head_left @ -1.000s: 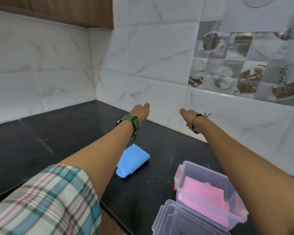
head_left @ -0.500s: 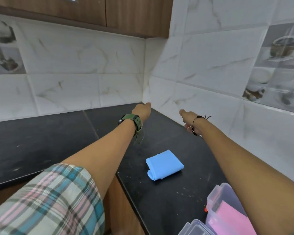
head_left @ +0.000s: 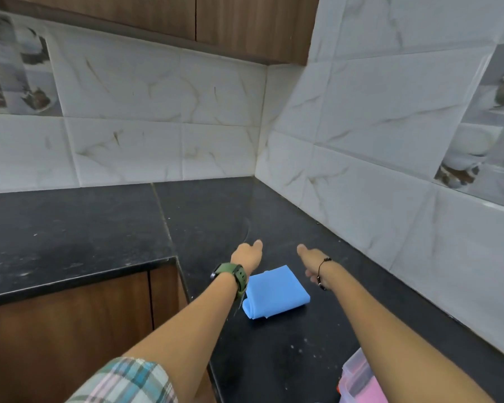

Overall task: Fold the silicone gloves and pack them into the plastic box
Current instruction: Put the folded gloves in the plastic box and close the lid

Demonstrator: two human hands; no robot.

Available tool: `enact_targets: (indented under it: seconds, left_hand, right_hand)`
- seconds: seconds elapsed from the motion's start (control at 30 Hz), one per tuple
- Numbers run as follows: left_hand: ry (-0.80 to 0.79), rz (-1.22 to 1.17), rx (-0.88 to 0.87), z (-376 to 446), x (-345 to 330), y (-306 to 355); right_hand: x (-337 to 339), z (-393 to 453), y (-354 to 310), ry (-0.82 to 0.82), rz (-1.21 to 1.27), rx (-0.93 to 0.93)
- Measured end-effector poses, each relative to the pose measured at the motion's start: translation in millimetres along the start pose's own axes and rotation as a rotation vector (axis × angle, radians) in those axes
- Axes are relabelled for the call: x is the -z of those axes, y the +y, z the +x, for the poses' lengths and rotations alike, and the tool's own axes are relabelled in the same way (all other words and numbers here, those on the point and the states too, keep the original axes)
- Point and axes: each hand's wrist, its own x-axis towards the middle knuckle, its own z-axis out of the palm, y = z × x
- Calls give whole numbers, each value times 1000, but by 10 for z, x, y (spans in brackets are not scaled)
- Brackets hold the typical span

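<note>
A folded blue silicone glove (head_left: 275,291) lies on the black countertop (head_left: 210,216), between my two wrists. My left hand (head_left: 247,253), with a green watch on the wrist, reaches out just beyond the glove's left side and holds nothing. My right hand (head_left: 310,257), with a black cord bracelet, stretches forward past the glove's right side, also holding nothing. Both hands hover apart from the glove. At the bottom right edge sits the clear plastic box (head_left: 357,373) with a pink glove (head_left: 371,392) inside, mostly hidden by my right forearm.
White marble tiled walls meet in a corner behind the counter. The L-shaped counter has a wooden cabinet front (head_left: 70,321) below its inner edge at the left. Wooden wall cabinets hang above.
The view has swung left and down, so the box has slid almost out of frame. Both hands have stayed outstretched and have come lower, closer to the blue glove.
</note>
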Motion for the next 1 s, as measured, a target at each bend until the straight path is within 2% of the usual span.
enact_targets:
  seconds: [0.13,0.27,0.4,0.57,0.77,0.87,1.0]
  left_hand:
    - [20,-26,83,111,-171,-352]
    - [39,18,136,147,-299,-621]
    - [61,66,156,165,-380,-793]
    - [77,138,204,207,-431,-840]
    - [23,-52,304,172,-493,-738]
    - [49,-136,321,209,-516,-753]
    - [68,-281,332,272,-527,-795]
  right_hand:
    - [-171,177,201,-83,-16,-17]
    - [-305,334,366,-47,33,0]
    - [-386,413,493,-37,-22,7]
    - [-426,472,532,-81,-18,-4]
    - [-472,589,637,-59,-103,8]
    - [-484,635,644,-18,-105,5]
    - [-475,672,604,-137,-39,-6]
